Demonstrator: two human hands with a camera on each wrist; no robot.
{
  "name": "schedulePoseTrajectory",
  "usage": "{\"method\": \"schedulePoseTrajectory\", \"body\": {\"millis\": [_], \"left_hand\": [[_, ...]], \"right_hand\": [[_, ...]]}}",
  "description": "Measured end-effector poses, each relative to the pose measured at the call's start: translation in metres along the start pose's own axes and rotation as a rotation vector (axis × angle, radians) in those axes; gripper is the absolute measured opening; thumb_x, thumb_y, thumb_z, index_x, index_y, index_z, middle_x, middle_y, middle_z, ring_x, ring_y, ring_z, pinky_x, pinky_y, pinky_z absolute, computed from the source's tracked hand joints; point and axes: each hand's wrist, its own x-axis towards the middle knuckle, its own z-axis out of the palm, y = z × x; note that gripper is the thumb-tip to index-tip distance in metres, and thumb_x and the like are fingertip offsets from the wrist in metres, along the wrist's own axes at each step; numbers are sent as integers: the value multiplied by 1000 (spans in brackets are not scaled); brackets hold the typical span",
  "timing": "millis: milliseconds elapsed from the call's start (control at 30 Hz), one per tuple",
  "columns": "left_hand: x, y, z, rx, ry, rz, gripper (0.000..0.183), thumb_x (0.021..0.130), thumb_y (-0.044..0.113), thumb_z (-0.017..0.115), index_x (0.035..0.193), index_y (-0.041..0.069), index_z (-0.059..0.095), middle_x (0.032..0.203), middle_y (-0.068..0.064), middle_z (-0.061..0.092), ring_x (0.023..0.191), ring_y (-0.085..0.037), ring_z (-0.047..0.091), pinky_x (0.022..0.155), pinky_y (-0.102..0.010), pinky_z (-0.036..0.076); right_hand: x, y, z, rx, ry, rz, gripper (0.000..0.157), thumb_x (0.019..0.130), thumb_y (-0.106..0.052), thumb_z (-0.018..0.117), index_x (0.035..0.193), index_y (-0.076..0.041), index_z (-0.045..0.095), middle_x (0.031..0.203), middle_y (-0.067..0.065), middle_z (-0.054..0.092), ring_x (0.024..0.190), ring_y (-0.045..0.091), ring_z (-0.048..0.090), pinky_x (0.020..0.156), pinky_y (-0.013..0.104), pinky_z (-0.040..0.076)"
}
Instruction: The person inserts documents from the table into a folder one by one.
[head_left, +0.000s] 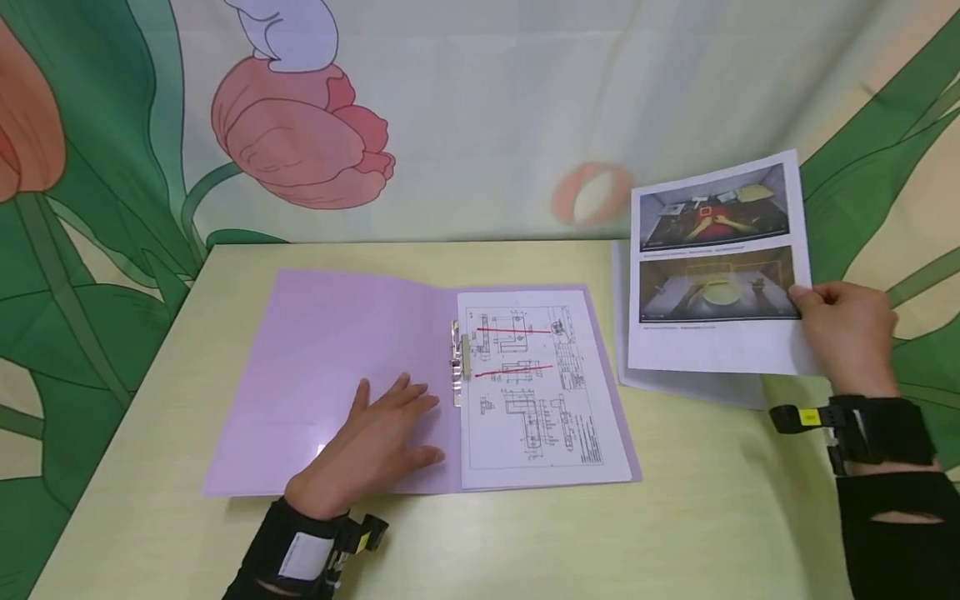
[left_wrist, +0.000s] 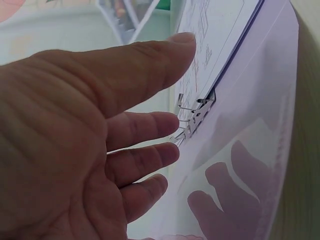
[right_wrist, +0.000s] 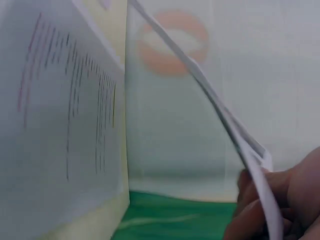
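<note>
A purple folder (head_left: 330, 358) lies spread open on the table. Its metal clip (head_left: 456, 362) runs along the spine beside sheets with technical drawings (head_left: 525, 433), two of them crossed by red lines. Over the folder's left cover is my left hand (head_left: 367, 450), fingers spread and holding nothing; the left wrist view shows its fingertips near the clip, thumb apart. At the right, my right hand (head_left: 851, 333) pinches the right edge of some printed paper (head_left: 705, 350) bearing two photos. That paper is tilted up off the table, and the right wrist view shows it edge-on.
More paper (head_left: 697, 390) lies on the table under the raised print, and text lines show on it in the right wrist view. A curtain (head_left: 480, 125) with flowers and leaves hangs behind the pale wooden table (head_left: 525, 542).
</note>
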Motion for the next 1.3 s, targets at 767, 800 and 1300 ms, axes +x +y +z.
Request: {"method": "schedulePoseTrajectory", "body": {"millis": [767,800,1300], "left_hand": [[7,5,13,52,-29,51,80,71,50,80,138,17,53,152,-8,41,142,-30,26,105,-77,5],[7,4,13,54,-29,52,80,70,50,81,138,18,53,151,-8,42,142,-30,26,105,-77,5],[0,0,17,60,-41,56,76,68,45,84,134,17,56,149,-9,44,142,-32,26,103,-79,4]], "right_hand": [[-111,-43,107,353,-397,-45,41,97,-34,58,105,5,64,84,12,62,65,14,55,50,26,47],[-114,-43,111,328,-421,-63,39,97,-33,58,103,4,65,80,11,61,63,15,53,48,27,44],[-134,-50,132,123,-494,-199,24,93,-22,63,86,-1,68,75,10,64,67,23,52,53,32,40]]}}
